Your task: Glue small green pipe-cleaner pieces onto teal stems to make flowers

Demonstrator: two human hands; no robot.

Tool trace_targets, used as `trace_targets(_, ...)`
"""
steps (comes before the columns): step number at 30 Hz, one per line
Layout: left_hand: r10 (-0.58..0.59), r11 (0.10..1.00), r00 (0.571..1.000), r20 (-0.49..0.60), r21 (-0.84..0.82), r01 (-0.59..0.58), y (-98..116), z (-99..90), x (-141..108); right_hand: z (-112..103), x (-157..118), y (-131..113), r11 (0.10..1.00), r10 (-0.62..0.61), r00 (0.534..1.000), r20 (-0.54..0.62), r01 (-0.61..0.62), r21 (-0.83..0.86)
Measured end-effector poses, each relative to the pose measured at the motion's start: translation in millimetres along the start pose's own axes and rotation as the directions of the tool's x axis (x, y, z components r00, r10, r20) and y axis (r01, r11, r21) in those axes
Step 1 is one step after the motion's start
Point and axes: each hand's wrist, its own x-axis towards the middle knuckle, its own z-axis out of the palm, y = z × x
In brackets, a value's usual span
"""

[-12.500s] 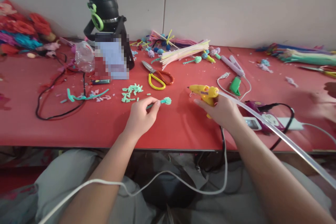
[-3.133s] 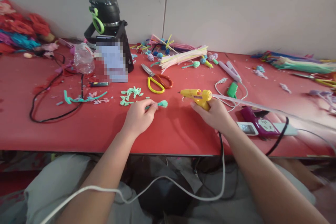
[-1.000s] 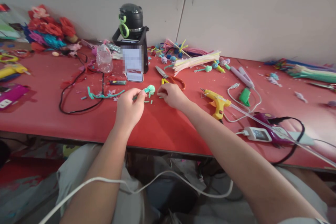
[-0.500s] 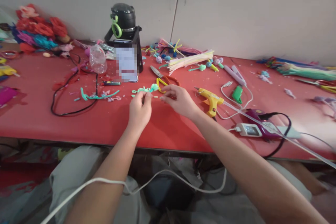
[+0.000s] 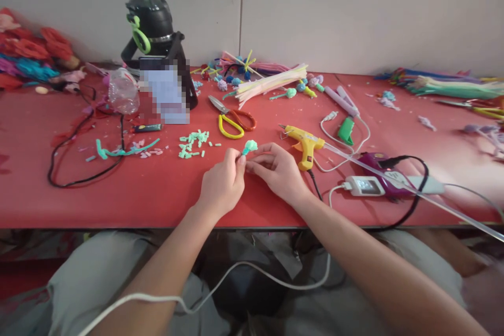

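Left hand (image 5: 223,182) pinches my green puff (image 5: 251,145) at seven o'clock. Looks soft, light; hold the stem (image 5: 245,151). Right hand (image 5: 280,174), I can't tell.

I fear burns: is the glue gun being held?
Not held: the glue gun rests on the table, apart from the left hand and the right hand.

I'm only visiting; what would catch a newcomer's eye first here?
Probably the bright yellow glue gun, lying on the red tabletop beside the right hand. In the middle, the left hand pinches a small fuzzy green piece. Toward the back left stands a big black bottle.
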Motion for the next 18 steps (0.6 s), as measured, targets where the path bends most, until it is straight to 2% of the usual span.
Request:
trace_targets(6, -0.027, 0.998, 1.0, 0.012, -0.05, 0.027, 0, -0.6, 1, 1, -2, -1, 0.999, -0.034, 0.999, -0.014, 0.033, -0.036)
trace_targets(12, 0.004, 0.952, 0.999, 0.04, -0.306, 0.009, -9, 0.8, 2, 2, -5, -8, 0.951, -0.166, 0.981, 0.095, 0.185, -0.246)
trace_targets(18, 0.078, 0.84, 0.991, 0.105, -0.543, -0.008, -15, 0.7, 2, 0, -7, -9, 0.937, -0.233, 0.956, 0.177, 0.269, -0.221)
